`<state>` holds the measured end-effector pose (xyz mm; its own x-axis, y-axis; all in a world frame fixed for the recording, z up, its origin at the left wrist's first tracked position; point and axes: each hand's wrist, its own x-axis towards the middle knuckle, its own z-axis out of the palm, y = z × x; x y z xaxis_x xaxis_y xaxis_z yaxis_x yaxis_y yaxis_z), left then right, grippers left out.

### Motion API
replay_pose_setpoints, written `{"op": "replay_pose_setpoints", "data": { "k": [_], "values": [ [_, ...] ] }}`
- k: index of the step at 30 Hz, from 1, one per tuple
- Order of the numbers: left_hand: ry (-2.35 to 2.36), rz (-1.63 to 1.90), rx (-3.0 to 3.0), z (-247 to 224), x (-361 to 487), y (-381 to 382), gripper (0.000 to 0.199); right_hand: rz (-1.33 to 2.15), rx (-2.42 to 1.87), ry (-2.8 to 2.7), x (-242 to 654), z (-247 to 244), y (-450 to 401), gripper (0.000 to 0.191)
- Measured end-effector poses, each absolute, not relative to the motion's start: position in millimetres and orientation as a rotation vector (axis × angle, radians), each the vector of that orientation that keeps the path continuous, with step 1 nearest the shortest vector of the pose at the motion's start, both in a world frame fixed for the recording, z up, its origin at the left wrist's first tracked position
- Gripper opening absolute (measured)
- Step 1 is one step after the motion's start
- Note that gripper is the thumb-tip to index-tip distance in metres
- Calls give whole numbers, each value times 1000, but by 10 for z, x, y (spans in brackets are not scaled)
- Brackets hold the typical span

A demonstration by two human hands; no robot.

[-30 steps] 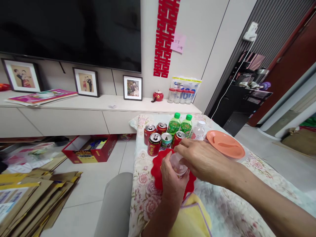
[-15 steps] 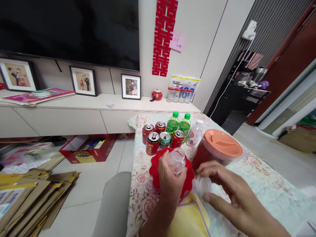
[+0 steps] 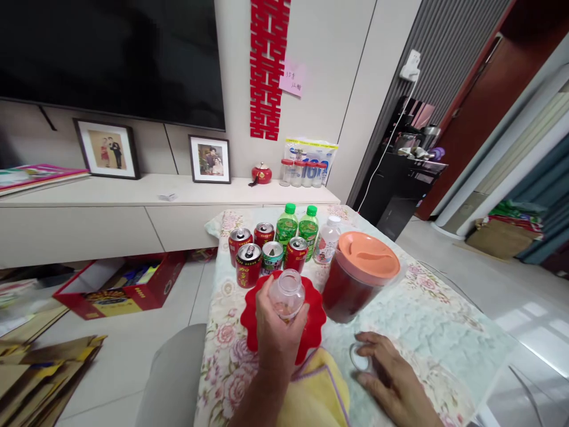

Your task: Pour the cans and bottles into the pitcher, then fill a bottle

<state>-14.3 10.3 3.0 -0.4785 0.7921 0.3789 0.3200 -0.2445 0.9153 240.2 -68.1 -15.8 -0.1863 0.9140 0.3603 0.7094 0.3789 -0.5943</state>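
Note:
My left hand (image 3: pixel 279 335) is wrapped round a clear wide-mouthed plastic jar (image 3: pixel 288 290) with an uncovered mouth. It holds the jar over a red scalloped tray (image 3: pixel 315 317). Lower right, my right hand (image 3: pixel 386 373) grips a round translucent lid (image 3: pixel 359 357) between thumb and fingers, at or just above the tablecloth. A yellow cloth (image 3: pixel 317 394) with a purple edge lies between the two forearms. Behind the tray stand several red cans (image 3: pixel 248 267) and a green-and-white can (image 3: pixel 271 258). To the tray's right is a pitcher of dark red liquid (image 3: pixel 349 290) with an orange lid.
Two green-capped bottles (image 3: pixel 287 228) and a white-capped bottle (image 3: pixel 328 240) stand behind the cans. The floral tablecloth (image 3: pixel 427 332) spreads to the right. A grey stool (image 3: pixel 173 379) adjoins the table's left side. A red box (image 3: pixel 120 290) and flattened cardboard (image 3: pixel 48 379) lie on the floor.
My view has turned right, so things sit further left in the picture. My right hand has moved the lid away from the jar and pitcher, down towards the tablecloth. The left hand still holds the jar.

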Motion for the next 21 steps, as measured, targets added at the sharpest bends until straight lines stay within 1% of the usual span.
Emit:
{"op": "replay_pose_setpoints", "data": {
  "k": [2,5,7,9,13,17,21],
  "values": [
    [1648,1777,1338,12,-149,114,76,422,-1439,-1845,2470,-79,-640,26],
    [1661,1779,1359,-24,-154,123,76,424,-1516,-1457,2609,46,-457,37],
    [1671,1780,1386,-46,-156,127,76,442,-1476,-1144,2694,132,-270,44],
    [1673,1784,1424,-56,-155,131,77,521,-1334,-931,2741,224,-63,52],
    [1675,1837,1489,-38,-143,132,74,670,-1122,-882,2699,393,285,52],
    [1707,1845,1536,1,-135,116,73,725,-1009,-856,2575,489,476,65],
    [1699,1807,1526,0,-133,112,74,732,-964,-837,2468,542,569,74]
  ]
}}
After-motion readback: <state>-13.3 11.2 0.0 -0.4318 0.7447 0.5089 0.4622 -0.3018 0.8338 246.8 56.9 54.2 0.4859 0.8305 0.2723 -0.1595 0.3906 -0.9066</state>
